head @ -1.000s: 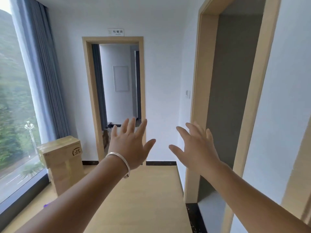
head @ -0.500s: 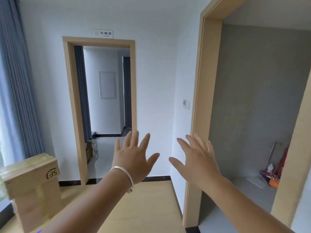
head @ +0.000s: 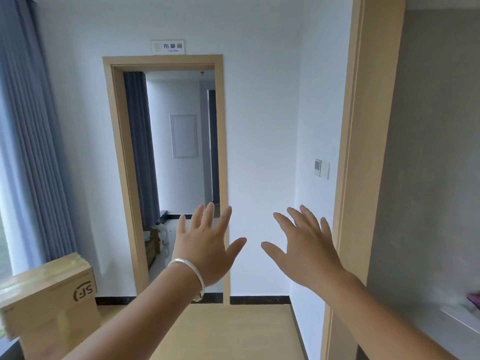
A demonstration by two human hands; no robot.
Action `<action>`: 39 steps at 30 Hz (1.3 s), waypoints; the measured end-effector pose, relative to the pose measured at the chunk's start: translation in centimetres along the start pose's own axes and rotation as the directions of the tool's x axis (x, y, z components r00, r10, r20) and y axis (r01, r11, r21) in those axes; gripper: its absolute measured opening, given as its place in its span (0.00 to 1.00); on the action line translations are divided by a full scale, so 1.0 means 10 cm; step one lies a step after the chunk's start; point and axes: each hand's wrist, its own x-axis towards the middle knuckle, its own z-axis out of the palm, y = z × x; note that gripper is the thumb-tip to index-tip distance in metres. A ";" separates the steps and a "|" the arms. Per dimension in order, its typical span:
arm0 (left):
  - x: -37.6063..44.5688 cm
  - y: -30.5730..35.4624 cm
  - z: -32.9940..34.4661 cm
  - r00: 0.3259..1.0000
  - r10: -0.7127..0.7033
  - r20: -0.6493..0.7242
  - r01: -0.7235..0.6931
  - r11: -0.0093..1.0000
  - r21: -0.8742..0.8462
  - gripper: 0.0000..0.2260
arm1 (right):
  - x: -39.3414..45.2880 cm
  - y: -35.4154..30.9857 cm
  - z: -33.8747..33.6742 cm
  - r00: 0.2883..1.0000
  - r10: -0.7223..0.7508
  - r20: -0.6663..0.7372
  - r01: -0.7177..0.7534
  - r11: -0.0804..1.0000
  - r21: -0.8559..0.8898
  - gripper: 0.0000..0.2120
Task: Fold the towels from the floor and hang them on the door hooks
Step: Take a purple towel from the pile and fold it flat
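Both hands are raised ahead, fingers spread, gripping nothing: left hand (head: 205, 252) wearing a silver bangle (head: 191, 275), right hand (head: 307, 252) beside it. Beyond the left hand stands an open doorway (head: 166, 165); a cardboard box (head: 49, 300) sits lower left. No towels or hooks are visible. Towels are likely soft, light and floppy; best pinched at the corners.

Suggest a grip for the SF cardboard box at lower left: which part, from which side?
Probably a two-handed clamp on opposite side faces of the cardboard box, coming from above and in front. It stands upright on the floor, closed, with flat faces and no handle visible, so nothing suits a pinch. Both the left hand and right hand are free, fingers spread.
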 end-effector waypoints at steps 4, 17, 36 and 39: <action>0.74 0.01 0.30 1.000 -0.006 -0.009 0.006 1.000 0.017 0.34 | 0.73 0.34 0.29 1.000 -0.008 -0.007 0.008 1.000 0.001 0.33; 2.60 0.00 1.37 1.000 -0.006 0.001 0.006 1.000 0.010 0.34 | 2.40 1.09 1.33 1.000 -0.006 0.028 0.006 1.000 0.001 0.33; 5.71 -1.00 3.25 1.000 0.019 -0.020 -0.019 0.999 -0.032 0.32 | 5.61 1.25 3.27 0.999 -0.007 0.039 0.007 1.000 0.012 0.33; 5.99 -1.28 3.53 0.999 -0.035 0.000 0.035 0.999 -0.030 0.32 | 6.05 1.14 3.64 0.997 -0.058 0.056 0.055 0.997 0.058 0.33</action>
